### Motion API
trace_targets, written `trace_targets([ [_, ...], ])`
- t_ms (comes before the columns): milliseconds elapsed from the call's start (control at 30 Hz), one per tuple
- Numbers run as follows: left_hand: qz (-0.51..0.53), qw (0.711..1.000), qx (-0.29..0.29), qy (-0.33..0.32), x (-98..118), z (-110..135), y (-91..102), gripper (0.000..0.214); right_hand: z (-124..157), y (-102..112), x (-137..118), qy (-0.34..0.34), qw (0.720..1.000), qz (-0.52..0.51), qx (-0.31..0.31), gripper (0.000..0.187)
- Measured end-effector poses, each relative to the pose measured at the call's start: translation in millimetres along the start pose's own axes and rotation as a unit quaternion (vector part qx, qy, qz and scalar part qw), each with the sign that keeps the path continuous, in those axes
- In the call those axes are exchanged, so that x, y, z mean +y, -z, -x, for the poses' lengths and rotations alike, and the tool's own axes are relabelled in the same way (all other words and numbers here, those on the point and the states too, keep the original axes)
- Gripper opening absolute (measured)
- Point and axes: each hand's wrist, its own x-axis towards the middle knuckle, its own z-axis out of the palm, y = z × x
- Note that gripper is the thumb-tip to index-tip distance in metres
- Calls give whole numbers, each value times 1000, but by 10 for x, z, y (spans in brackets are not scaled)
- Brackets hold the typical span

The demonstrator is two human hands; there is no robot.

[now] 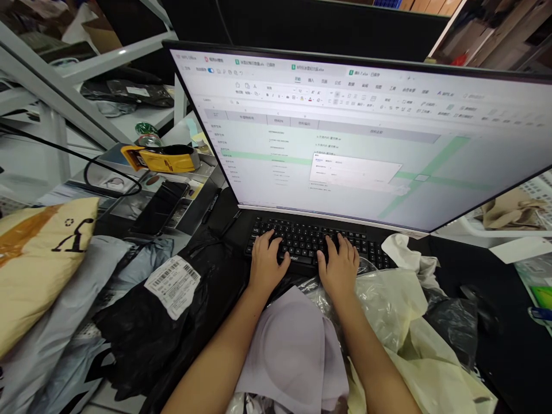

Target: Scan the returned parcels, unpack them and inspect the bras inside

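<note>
Both of my hands rest on a black keyboard point(302, 256) in front of a large monitor point(267, 172). My left hand point(267, 263) lies over the keyboard's left half, fingers spread on the keys. Over the right half is my right hand point(338, 263), its fingers also apart and holding nothing. On the screen a spreadsheet shows, with a small dialog box point(353, 172) over it. A pale lilac moulded fabric piece point(288, 345) lies between my forearms. Clear and pale yellow plastic bags point(392, 299) lie beside and partly under my right forearm.
Left of me lie a black mailing bag with a white barcode label point(173, 286) and a yellow printed bag point(38, 259). Farther back are a phone point(160, 207) and a yellow tape dispenser point(166, 159). A dark computer mouse point(480, 307) sits at the right, near crumpled white cloth point(411, 259).
</note>
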Motion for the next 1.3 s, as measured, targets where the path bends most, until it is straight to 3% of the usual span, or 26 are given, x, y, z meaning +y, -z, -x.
trace_targets([
  [333, -4, 1000, -6, 23, 0, -6, 5, 40, 7, -15, 10, 1, 1000, -7, 6, 51],
  [467, 6, 1000, 4, 19, 8, -6, 29, 33, -4, 17, -7, 5, 1000, -14, 4, 50],
  [700, 3, 1000, 8, 27, -27, 6, -3, 27, 30, 114, -203, 134, 987, -30, -85, 43],
  [867, 7, 1000, 6, 23, -26, 13, 4, 28, 15, 140, -371, 171, 977, -31, -120, 41],
  [1100, 26, 999, 17, 38, -28, 25, 11, 32, -42, 67, -446, 109, 989, -61, -77, 38],
  [1300, 31, 998, 22, 51, -34, 34, 6, 31, 66, 32, -430, 147, 985, -69, -59, 33],
])
